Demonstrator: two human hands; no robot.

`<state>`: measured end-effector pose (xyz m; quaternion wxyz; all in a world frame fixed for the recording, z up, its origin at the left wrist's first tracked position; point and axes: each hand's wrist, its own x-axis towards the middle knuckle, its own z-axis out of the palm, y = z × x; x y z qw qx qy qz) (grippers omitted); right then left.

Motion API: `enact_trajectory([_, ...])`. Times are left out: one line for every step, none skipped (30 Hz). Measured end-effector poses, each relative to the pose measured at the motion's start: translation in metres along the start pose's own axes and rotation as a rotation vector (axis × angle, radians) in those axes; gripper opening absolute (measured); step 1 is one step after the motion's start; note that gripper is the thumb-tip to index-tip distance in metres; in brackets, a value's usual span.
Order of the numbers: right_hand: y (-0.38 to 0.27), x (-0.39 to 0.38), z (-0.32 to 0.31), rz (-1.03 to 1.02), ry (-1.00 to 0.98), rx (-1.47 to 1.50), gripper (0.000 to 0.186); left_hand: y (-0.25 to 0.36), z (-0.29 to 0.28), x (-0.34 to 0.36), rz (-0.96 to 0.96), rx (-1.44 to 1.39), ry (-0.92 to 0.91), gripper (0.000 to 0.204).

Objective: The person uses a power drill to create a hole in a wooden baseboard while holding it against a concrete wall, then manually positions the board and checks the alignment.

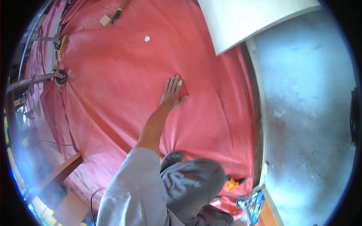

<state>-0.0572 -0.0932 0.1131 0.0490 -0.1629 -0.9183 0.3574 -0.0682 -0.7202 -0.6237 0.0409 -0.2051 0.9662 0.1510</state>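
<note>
My left hand (pixel 172 92) lies palm down on a red sheet (pixel 124 83) spread across the floor. Its fingers are stretched out and it holds nothing. Wrinkles run through the sheet around my forearm and toward the left. Beyond the hand, a small white scrap (pixel 147 38) rests on the sheet. Farther off are a small tan block (pixel 105 20) and a tool with a dark and yellow handle (pixel 117 14). My right hand does not show.
A caster wheel (pixel 60 77) on a metal leg presses on the sheet at left. A white panel (pixel 256 20) juts in at upper right, above a pale bluish wall (pixel 305 113). An orange object (pixel 232 184) lies by my bent knee (pixel 205 173). A wooden board (pixel 62 171) slants at lower left.
</note>
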Motion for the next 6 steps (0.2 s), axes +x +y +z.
enact_trajectory([0.008,0.002,-0.005,-0.029,-0.029,0.031,0.036,-0.006,0.001,0.004,-0.014,0.043,0.012,0.096])
enact_trajectory([0.021,0.006,-0.017,-0.056,-0.072,0.072,0.039,-0.018,-0.001,0.006,-0.032,0.089,0.024,0.100])
enact_trajectory([0.027,0.010,-0.027,-0.084,-0.110,0.085,0.043,-0.015,0.004,0.000,-0.049,0.118,0.010,0.103])
enact_trajectory([0.033,0.021,-0.032,-0.112,-0.174,0.108,0.046,-0.012,0.004,-0.003,-0.065,0.068,-0.007,0.106])
enact_trajectory([0.031,0.033,-0.024,-0.170,-0.263,0.053,0.046,-0.015,0.002,-0.006,-0.087,0.023,-0.045,0.108])
enact_trajectory([0.032,0.043,-0.029,-0.161,-0.311,0.054,0.046,-0.034,-0.008,-0.013,-0.117,-0.001,-0.098,0.111])
